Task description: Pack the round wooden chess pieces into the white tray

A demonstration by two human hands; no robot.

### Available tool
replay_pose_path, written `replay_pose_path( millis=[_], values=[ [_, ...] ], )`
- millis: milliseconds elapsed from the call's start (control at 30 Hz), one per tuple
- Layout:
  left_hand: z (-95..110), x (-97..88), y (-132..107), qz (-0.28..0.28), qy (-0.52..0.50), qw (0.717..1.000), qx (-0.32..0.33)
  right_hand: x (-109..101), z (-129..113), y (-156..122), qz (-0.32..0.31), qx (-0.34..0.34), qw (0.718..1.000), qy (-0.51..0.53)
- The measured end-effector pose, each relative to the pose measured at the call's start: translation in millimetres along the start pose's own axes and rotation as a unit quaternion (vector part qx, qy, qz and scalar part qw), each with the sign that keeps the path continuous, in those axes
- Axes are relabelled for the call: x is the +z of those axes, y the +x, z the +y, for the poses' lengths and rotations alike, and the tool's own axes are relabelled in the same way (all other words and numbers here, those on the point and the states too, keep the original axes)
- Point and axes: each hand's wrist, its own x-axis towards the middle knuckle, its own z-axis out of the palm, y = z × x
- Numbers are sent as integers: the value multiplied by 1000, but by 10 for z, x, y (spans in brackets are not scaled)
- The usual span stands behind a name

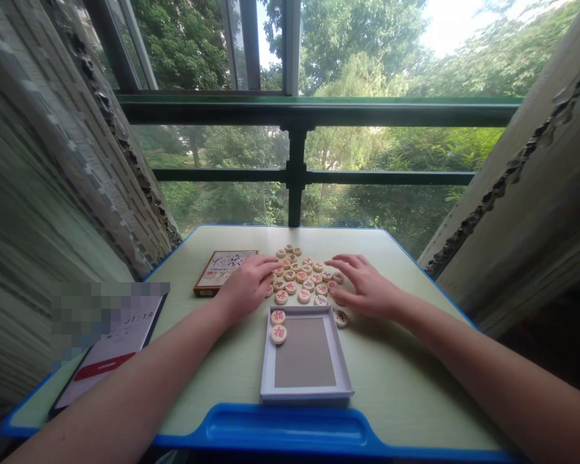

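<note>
Several round wooden chess pieces (302, 274) with red and black characters lie in a loose heap on the pale green table (396, 374). My left hand (248, 285) rests at the heap's left edge, fingers curled loosely on the pieces. On the heap's right side my right hand (365, 285) lies flat with its fingers spread. Just in front of the heap sits a shallow white box tray (307, 390) with a grey bottom. Two pieces (278, 325) with red characters lie in its far left corner.
The box lid (218, 273) with printed characters lies left of my left hand. A phone or tablet (107, 351) with a lit screen lies at the table's left edge. A blue rim with a groove (285, 428) runs along the near edge. A window railing (294, 174) stands behind.
</note>
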Motion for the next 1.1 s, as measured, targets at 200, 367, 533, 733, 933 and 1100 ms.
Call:
replay_pose_path(
  millis=[200,367,533,733,933,1100],
  values=[
    [122,-46,-17,-79,-58,995,36,-99,41,-27,-182,-111,975,61],
    [176,-116,-21,-110,-72,991,36,-130,6,-36,-188,-118,971,87],
    [191,-119,-26,-136,-74,987,51,-107,39,-26,-181,-110,973,87],
    [239,-131,-41,-164,-80,980,74,4,72,10,-152,-104,977,104],
    [195,-59,-17,-48,-68,996,7,103,77,16,-79,-108,986,103],
    [46,-58,30,112,-4,990,-89,103,39,24,-21,-109,992,63]
  ],
)
